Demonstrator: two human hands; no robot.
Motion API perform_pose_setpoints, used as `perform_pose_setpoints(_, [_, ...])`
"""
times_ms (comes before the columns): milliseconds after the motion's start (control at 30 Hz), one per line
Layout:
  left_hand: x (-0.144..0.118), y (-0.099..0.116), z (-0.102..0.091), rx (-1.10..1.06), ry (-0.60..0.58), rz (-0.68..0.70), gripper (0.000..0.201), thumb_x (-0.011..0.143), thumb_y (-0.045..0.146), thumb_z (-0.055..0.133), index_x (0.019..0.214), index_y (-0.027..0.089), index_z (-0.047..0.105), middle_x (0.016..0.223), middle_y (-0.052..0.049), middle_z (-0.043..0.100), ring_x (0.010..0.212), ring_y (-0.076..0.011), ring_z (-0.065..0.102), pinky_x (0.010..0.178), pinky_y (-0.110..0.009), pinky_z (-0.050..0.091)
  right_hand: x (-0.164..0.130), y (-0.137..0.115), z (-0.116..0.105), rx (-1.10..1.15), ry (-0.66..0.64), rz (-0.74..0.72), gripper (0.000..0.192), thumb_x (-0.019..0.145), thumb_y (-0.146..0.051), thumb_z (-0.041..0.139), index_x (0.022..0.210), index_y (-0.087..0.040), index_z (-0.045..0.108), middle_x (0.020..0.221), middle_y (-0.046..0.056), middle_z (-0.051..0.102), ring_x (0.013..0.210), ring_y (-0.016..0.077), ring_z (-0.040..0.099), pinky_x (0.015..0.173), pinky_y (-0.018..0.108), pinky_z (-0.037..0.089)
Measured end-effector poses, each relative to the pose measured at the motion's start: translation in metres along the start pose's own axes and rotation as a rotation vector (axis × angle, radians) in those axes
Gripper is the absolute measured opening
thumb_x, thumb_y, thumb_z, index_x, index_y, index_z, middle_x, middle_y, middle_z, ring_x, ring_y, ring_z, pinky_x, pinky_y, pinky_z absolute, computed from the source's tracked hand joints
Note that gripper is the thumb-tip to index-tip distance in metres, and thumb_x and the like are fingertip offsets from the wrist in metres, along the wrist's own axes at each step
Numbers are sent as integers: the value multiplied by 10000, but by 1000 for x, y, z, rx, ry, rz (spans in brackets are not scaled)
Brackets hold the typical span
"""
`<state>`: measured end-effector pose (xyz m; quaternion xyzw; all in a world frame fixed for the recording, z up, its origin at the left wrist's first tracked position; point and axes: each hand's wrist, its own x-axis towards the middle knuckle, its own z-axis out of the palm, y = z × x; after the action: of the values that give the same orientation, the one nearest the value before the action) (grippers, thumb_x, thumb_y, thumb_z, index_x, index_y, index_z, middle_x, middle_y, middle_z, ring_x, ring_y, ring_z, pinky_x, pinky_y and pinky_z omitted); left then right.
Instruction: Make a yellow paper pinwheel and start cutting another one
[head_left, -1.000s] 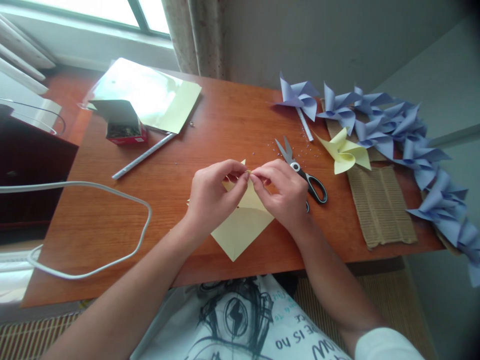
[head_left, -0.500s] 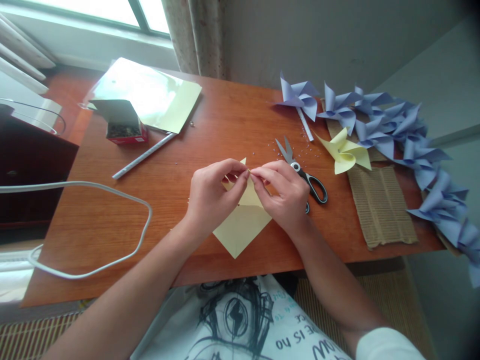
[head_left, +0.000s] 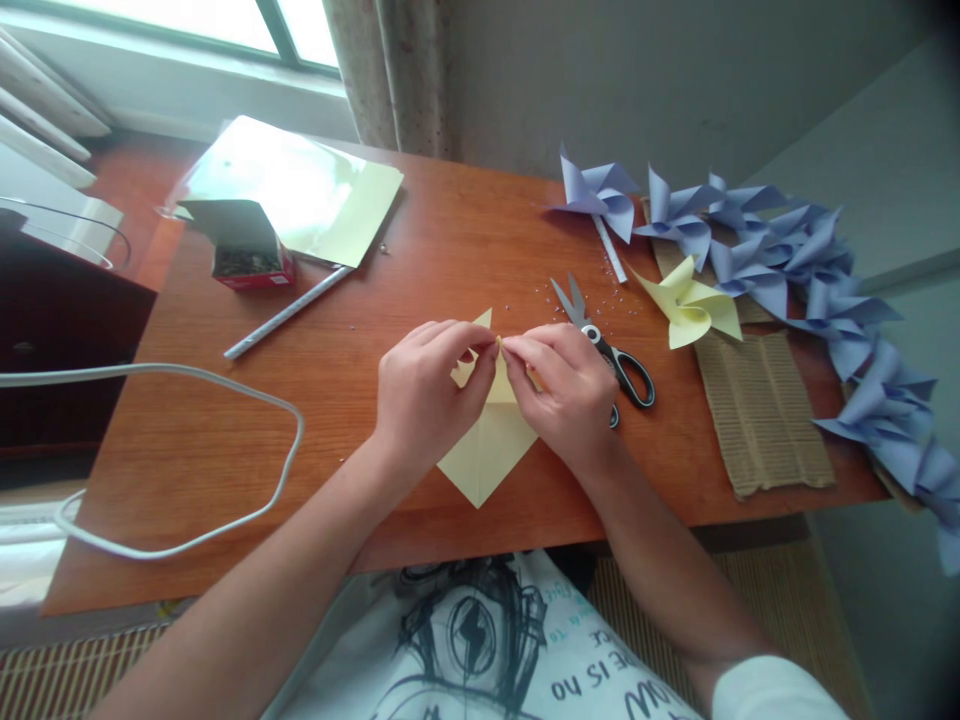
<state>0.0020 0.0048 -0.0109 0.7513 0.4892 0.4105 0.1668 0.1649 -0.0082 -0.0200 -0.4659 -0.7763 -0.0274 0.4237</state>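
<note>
A square sheet of pale yellow paper [head_left: 491, 450] lies cornerwise in front of me, with a crease down to its lower corner. Over its upper part my left hand [head_left: 435, 385] is closed, thumb and forefinger pinching at the paper. Facing it, my right hand [head_left: 562, 390] pinches at the same spot, its fingertips almost touching the left ones. A small yellow bit shows between the fingertips; whether it is a paper tip or something separate is unclear. Black-handled scissors [head_left: 611, 355] lie half open just beyond my right hand, partly hidden by it.
Lilac paper pinwheels [head_left: 825, 255] and one yellow pinwheel [head_left: 690, 302] stand at the right around corrugated cardboard [head_left: 765, 415]. At the left are a small open red box [head_left: 255, 265], a rolled paper stick [head_left: 289, 312], yellow sheets in plastic [head_left: 360, 215] and a white cable [head_left: 289, 470].
The yellow paper has shifted slightly up and to the right, and its top tip shows more. Both hands keep their pinch at nearly the same place.
</note>
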Motion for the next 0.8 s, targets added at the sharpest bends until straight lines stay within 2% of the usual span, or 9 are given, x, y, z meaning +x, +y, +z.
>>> perform_pose_setpoints(267, [0,0,-1,0,-27,-10,108,915,233,600,839,207,671,768,-18,714,717,-170,657,700,-290,499,-1,0,-1,97,-34,46,188,940,-141,630,1059,-259,716,901,65,714,847,228,674,795,380,569])
perform_pose_setpoints(467, [1,0,-2,-84,-30,-60,96,901,234,620,828,209,677,766,-13,719,715,-163,656,693,-282,508,4,-3,-4,183,-40,128,166,936,-145,621,1005,-245,735,889,63,719,833,215,680,784,376,574])
perform_pose_setpoints(600, [2,0,-3,-165,-46,-90,78,889,218,641,827,202,687,768,-9,724,685,-147,649,682,-271,511,8,-4,-9,345,-97,283,140,938,-165,624,947,-243,740,892,42,726,828,194,681,757,351,573])
perform_pose_setpoints(800, [3,2,-5,-305,-88,-120,82,891,186,649,826,184,698,742,-2,712,655,-123,633,664,-241,516,8,3,-10,749,-164,633,59,912,-236,682,901,-212,735,901,22,738,810,161,699,704,287,582])
